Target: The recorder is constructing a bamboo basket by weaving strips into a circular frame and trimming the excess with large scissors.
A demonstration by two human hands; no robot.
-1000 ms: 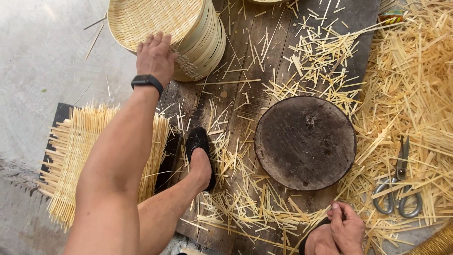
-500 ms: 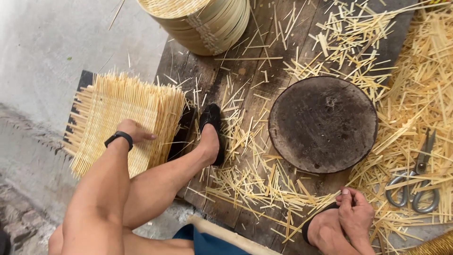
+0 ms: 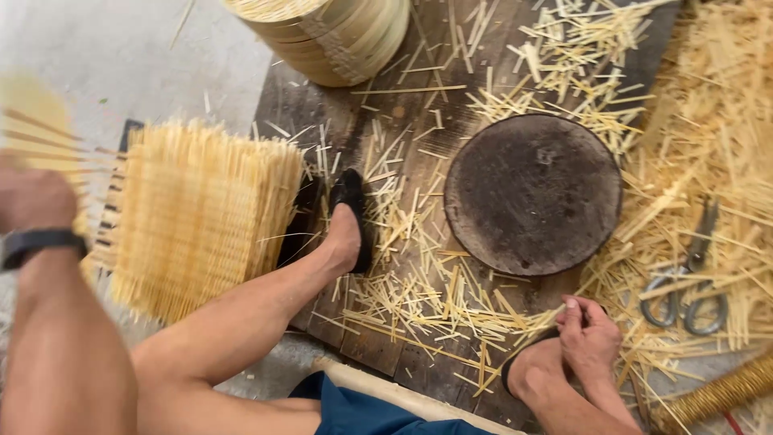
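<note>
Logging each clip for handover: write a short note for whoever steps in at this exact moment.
Left hand: raised at the frame's left edge, blurred, at a woven mat; grip unclear.
Right hand: low, resting on the right foot, holding nothing visible.
Stack of woven mats lies left of the board; round dark block centre; scissors right, untouched; stacked baskets at top.
Done: several mats woven and stacked.
Left: loose strips lie scattered.

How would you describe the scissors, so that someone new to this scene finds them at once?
Start from the dark round block on the wooden board. Look to its right, into the thick litter of pale bamboo slivers. The scissors lie there: grey metal with two loop handles, the only metal thing among straw-coloured sticks.
</note>
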